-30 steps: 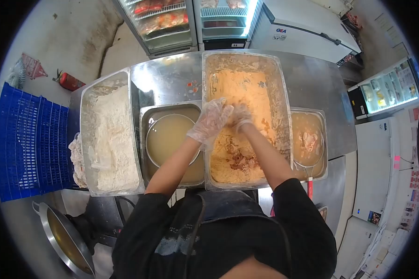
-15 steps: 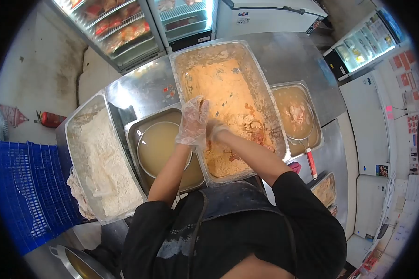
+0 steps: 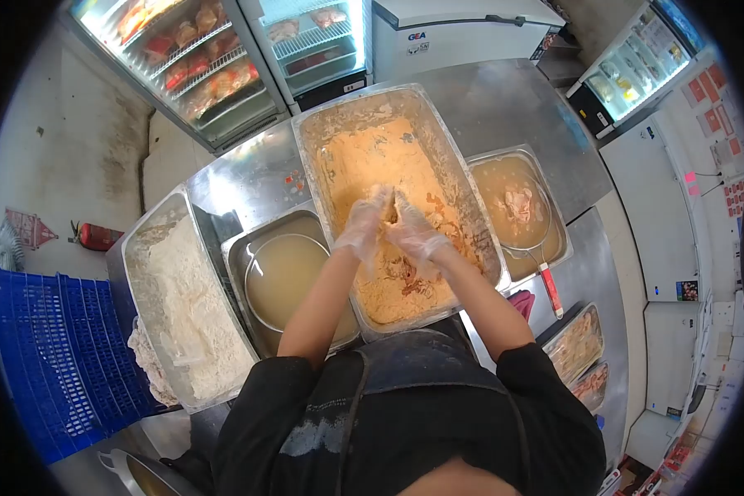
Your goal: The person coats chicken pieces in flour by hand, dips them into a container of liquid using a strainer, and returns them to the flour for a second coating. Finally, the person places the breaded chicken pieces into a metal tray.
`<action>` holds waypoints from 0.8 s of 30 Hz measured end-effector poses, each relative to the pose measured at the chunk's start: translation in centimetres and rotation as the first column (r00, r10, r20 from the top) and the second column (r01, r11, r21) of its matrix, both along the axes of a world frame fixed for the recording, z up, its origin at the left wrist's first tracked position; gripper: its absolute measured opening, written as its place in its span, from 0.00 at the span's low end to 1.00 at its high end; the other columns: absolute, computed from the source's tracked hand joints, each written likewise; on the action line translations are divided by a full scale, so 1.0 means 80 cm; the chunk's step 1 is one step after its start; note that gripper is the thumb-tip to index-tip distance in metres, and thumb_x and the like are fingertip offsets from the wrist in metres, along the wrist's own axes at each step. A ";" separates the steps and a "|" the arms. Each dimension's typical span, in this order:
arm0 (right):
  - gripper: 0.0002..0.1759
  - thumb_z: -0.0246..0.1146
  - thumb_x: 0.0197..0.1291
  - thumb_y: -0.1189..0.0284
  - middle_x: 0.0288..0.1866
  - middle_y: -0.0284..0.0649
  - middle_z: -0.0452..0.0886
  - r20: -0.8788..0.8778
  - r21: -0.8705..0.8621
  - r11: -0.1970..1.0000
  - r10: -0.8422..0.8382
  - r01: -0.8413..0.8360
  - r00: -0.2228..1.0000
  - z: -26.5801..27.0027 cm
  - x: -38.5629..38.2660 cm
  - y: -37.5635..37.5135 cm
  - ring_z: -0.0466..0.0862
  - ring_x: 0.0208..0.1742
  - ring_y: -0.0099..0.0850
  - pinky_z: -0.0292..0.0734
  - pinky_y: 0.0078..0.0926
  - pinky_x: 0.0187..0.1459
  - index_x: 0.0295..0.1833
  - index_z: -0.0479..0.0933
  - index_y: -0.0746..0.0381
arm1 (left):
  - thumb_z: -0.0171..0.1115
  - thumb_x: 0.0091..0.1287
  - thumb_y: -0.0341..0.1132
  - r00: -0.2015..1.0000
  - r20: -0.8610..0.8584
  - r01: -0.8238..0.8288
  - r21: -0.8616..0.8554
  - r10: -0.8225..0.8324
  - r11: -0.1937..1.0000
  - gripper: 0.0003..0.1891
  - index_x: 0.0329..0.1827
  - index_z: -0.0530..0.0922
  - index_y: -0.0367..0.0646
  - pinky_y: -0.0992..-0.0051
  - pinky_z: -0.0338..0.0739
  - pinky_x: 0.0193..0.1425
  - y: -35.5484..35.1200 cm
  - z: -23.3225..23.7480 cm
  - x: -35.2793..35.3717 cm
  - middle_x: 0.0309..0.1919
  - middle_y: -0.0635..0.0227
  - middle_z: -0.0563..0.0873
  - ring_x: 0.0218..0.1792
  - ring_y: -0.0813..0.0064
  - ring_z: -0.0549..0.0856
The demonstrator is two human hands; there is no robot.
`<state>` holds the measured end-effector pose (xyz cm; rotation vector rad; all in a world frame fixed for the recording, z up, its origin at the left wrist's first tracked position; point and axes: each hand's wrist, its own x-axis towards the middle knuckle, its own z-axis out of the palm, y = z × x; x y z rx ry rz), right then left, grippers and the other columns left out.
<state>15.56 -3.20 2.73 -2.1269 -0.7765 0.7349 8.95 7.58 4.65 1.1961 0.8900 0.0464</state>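
Both my hands wear thin clear plastic gloves and meet over a long metal tray point(image 3: 316, 157) of orange seasoned flour point(image 3: 380, 153). My left hand point(image 3: 365, 221) and my right hand point(image 3: 415, 230) are closed, fingertips facing each other, around a flour-coated chicken piece point(image 3: 390, 213) that shows only in part between them. Just below the hands, wet reddish pieces point(image 3: 401, 269) lie partly covered by the flour. Darker moist clumps point(image 3: 459, 223) run along the tray's right side.
To the left are a pan of cloudy liquid point(image 3: 339, 322) with a round sieve point(image 3: 252, 289) and a tray of white flour point(image 3: 190, 289). Rightward, a red-handled strainer point(image 3: 550, 289) holds chicken point(image 3: 517, 205) in liquid, near trays of meat point(image 3: 577, 343). A blue crate point(image 3: 66, 355) stands far left.
My right hand has come up beside my left, and the fingers now meet over the flour. My left hand has turned and lowered slightly. The whole view has shifted a little.
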 end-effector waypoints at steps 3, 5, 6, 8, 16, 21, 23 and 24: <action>0.35 0.66 0.58 0.58 0.65 0.52 0.72 -0.038 0.070 0.997 -0.024 0.027 0.999 0.053 0.012 -0.026 0.73 0.65 0.39 0.70 0.33 0.63 0.67 0.66 0.64 | 0.55 0.71 0.53 0.983 0.178 0.006 -0.309 0.052 0.951 0.29 0.62 0.72 0.36 0.71 0.76 0.56 0.013 -0.028 -0.009 0.52 0.61 0.81 0.49 0.67 0.81; 0.34 0.69 0.56 0.57 0.55 0.51 0.80 0.000 0.238 0.970 -0.048 0.047 0.999 0.047 0.026 -0.037 0.80 0.56 0.40 0.75 0.32 0.55 0.59 0.71 0.72 | 0.54 0.72 0.51 0.947 0.317 0.086 -0.413 0.054 0.907 0.26 0.62 0.73 0.37 0.73 0.76 0.56 0.010 -0.045 -0.013 0.53 0.62 0.81 0.50 0.69 0.81; 0.34 0.69 0.56 0.57 0.55 0.51 0.80 -0.003 0.241 0.969 -0.060 0.059 0.998 0.064 0.024 -0.037 0.80 0.56 0.40 0.75 0.32 0.55 0.59 0.71 0.72 | 0.53 0.73 0.49 0.886 0.458 0.160 -0.449 0.073 0.879 0.25 0.62 0.72 0.38 0.72 0.77 0.56 0.002 -0.042 -0.018 0.53 0.63 0.81 0.50 0.70 0.81; 0.33 0.71 0.54 0.55 0.51 0.48 0.83 -0.345 -0.030 0.999 0.017 -0.029 0.938 0.096 0.023 -0.036 0.83 0.50 0.38 0.76 0.33 0.50 0.58 0.74 0.67 | 0.52 0.74 0.48 0.803 0.589 0.248 -0.469 0.090 0.848 0.23 0.63 0.72 0.39 0.71 0.77 0.57 -0.007 -0.033 -0.022 0.54 0.64 0.80 0.51 0.71 0.81; 0.31 0.66 0.56 0.49 0.44 0.48 0.83 0.178 0.062 0.965 0.240 -0.255 0.954 0.062 0.029 -0.039 0.84 0.46 0.40 0.78 0.34 0.49 0.53 0.77 0.65 | 0.57 0.70 0.43 0.745 0.667 0.315 -0.401 0.038 0.860 0.27 0.65 0.68 0.32 0.65 0.76 0.62 -0.006 -0.035 -0.048 0.60 0.57 0.77 0.59 0.65 0.78; 0.33 0.60 0.57 0.44 0.47 0.51 0.82 0.262 -0.047 0.986 0.168 -0.162 0.950 0.070 0.002 -0.043 0.81 0.50 0.47 0.75 0.41 0.54 0.52 0.78 0.63 | 0.58 0.70 0.41 0.851 0.516 0.267 -0.580 0.094 0.770 0.26 0.64 0.69 0.29 0.63 0.77 0.62 -0.024 0.015 -0.027 0.57 0.53 0.79 0.57 0.62 0.80; 0.29 0.58 0.59 0.45 0.46 0.51 0.82 0.159 -0.114 0.991 0.088 -0.071 0.983 0.075 -0.005 -0.045 0.80 0.49 0.47 0.74 0.41 0.53 0.50 0.79 0.60 | 0.57 0.71 0.42 0.848 0.521 0.256 -0.560 0.094 0.788 0.25 0.63 0.70 0.31 0.64 0.79 0.60 -0.027 0.009 -0.026 0.55 0.53 0.80 0.54 0.62 0.82; 0.29 0.58 0.59 0.45 0.46 0.51 0.82 0.152 -0.113 0.992 0.079 -0.062 0.985 0.071 -0.007 -0.045 0.80 0.49 0.47 0.74 0.41 0.53 0.50 0.79 0.60 | 0.57 0.70 0.42 0.837 0.540 0.220 -0.484 0.091 0.847 0.24 0.62 0.71 0.32 0.64 0.79 0.58 -0.026 -0.004 -0.027 0.55 0.54 0.81 0.54 0.62 0.82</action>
